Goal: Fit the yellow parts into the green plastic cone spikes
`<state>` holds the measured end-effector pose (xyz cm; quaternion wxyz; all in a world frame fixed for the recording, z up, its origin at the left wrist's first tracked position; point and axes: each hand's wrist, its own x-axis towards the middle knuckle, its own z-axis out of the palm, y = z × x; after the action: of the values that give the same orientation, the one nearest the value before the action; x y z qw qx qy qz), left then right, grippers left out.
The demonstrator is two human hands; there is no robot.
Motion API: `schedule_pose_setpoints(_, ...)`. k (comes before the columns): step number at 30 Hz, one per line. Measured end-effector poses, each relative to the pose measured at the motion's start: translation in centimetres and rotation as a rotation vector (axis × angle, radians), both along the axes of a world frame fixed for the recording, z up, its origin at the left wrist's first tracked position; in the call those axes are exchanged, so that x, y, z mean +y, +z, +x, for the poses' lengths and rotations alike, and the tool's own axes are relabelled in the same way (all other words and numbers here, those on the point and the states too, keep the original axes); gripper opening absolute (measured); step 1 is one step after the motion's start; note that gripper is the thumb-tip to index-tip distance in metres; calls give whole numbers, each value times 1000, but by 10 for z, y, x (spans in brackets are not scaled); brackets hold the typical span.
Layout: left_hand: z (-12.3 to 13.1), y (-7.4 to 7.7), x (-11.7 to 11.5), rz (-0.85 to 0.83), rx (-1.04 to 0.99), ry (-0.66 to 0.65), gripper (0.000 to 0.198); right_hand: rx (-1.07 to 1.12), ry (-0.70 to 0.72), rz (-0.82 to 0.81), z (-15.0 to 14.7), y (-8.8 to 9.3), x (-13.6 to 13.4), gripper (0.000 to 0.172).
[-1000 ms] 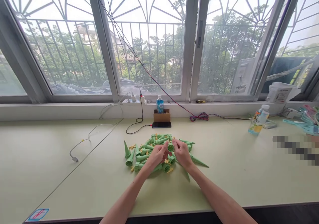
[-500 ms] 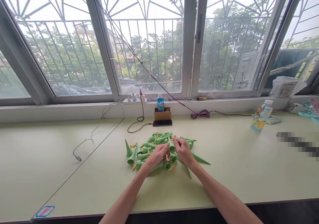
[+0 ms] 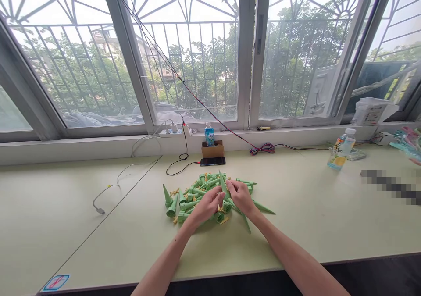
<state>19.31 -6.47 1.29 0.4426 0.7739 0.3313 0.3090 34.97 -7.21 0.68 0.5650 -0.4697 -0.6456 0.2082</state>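
Note:
Between my two hands a green plastic watering spike (image 3: 222,181) points up and away, its tip free. My left hand (image 3: 208,205) is closed with its fingertips at the spike's lower end. My right hand (image 3: 240,196) pinches the same spike from the other side with thumb and fingers. The spike's wide end is partly hidden by my fingers. Beneath and around both hands lies a heap of similar green spikes (image 3: 171,209), some with round open ends facing me. Small yellow plastic pieces (image 3: 224,220) are scattered among them.
Behind the heap lie a phone (image 3: 212,161) on a cable and a small cardboard box (image 3: 212,150) with a blue-labelled bottle (image 3: 209,135). A drink bottle (image 3: 342,149) stands at the right. A white cable (image 3: 98,209) crosses the left tabletop. Bundled wire (image 3: 262,148) lies near the windowsill.
The spike in my hands has tilted, so its tip now points up and its open end no longer faces me. The view has shifted slightly.

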Motion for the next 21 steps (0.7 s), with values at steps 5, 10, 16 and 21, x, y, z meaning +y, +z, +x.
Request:
schedule_pose_setpoints(5,2,8,-6,131,15,22,37,-20,2,-16,0,1,-1,45)
schedule_pose_setpoints(10,2,8,-6,282,53,44,33,-37,11,-18,2,0,0,45)
schedule_pose_setpoints(16,1,5,-3,445,139,48,33,-55,-10,-10,3,-1,0,46)
schedule_pose_setpoints(21,1,4,-4,540,190,73,34,-56,-39,6,3,-2,1,45)
